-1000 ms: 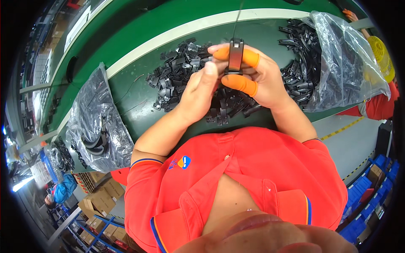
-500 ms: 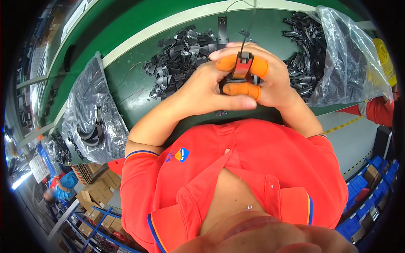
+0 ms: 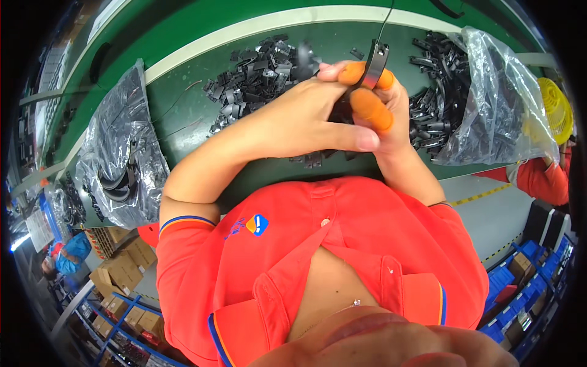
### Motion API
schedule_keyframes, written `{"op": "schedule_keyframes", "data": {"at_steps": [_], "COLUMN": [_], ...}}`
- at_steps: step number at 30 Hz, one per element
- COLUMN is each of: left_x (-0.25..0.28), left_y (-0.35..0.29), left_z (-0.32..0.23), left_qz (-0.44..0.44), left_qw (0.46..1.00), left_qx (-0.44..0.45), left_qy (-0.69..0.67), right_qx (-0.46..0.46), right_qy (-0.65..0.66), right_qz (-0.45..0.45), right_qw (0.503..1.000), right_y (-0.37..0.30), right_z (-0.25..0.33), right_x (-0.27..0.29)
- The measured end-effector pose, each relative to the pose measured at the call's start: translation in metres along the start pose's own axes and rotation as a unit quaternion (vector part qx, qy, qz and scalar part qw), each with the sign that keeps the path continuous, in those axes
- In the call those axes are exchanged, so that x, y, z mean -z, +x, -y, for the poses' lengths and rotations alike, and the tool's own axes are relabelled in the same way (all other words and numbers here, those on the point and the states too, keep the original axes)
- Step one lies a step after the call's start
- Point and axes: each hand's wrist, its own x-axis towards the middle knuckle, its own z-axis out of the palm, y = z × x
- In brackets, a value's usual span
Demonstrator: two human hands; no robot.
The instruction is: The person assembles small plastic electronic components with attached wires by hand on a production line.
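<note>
Over the front of the green table, my two hands are brought together around a black curved plastic part with a thin dark cable rising from its upper end. My right hand grips it, with orange finger cots on its fingers. From the other side, my left hand wraps round the lower portion, its thumb lying across the front. The palms and fingers hide much of the part. Behind my left hand lies a heap of small black plastic pieces.
To the right, a pile of black curved parts spills beside a clear plastic bag. Another clear bag holding black parts lies at the left. A yellow fan-like grille and a red sleeve are at the far right.
My hands have shifted slightly right with the black part, which is now turned, its upper end tipped up and right. The orange-covered fingers have changed their grip on it.
</note>
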Motion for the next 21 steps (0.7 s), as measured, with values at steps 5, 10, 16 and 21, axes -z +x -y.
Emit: {"op": "schedule_keyframes", "data": {"at_steps": [5, 10, 16, 21], "left_x": [0.008, 0.009, 0.027, 0.079], "left_y": [-0.004, -0.006, 0.010, 0.052], "left_z": [0.000, -0.002, 0.013, 0.048], "left_qz": [0.019, -0.007, 0.060, -0.048], "left_qw": [0.999, 0.997, 0.995, 0.911], "left_qx": [0.019, -0.013, 0.077, -0.032], "left_qy": [-0.032, 0.079, -0.015, 0.408], "right_qx": [-0.146, -0.090, -0.210, -0.161], "right_qy": [0.216, 0.235, 0.183, -0.393], "right_qz": [0.025, 0.053, -0.016, -0.092], "right_qw": [0.965, 0.966, 0.960, 0.901], "right_y": [-0.003, -0.002, 0.005, 0.012], "right_z": [0.002, -0.003, 0.004, 0.023], "right_x": [0.015, 0.009, 0.017, 0.081]}}
